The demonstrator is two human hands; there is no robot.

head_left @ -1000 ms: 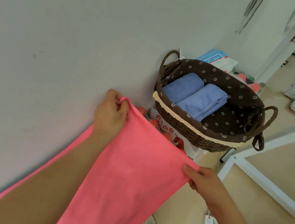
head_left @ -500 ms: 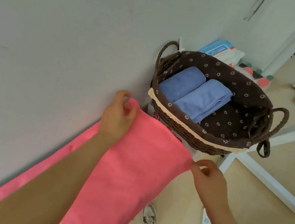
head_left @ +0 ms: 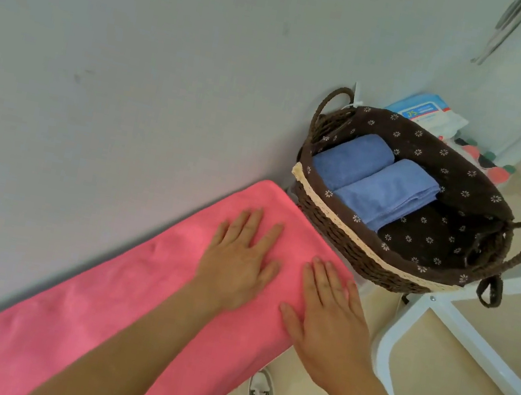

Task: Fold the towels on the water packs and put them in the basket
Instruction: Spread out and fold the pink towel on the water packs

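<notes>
Both hands lay palm-down on the pink towel (head_left: pixel 101 301), fingers spread wide and gripping nothing: the left hand (head_left: pixel 237 263) near the wall side, the right hand (head_left: pixel 328 317) beside it, its outer fingers close to the towel's floor-side edge. That flat press was probably meant to smooth the long strip and hold it square before the next fold. The towel stretched back under both forearms, its far end just past the fingertips. The water packs beneath it were hidden. Just beyond the fingertips sat the wicker basket (head_left: pixel 348 244), dark lining inside, with two folded blue towels (head_left: pixel 382 191) lying side by side at its wall end; the rest looked free for the pink one
</notes>
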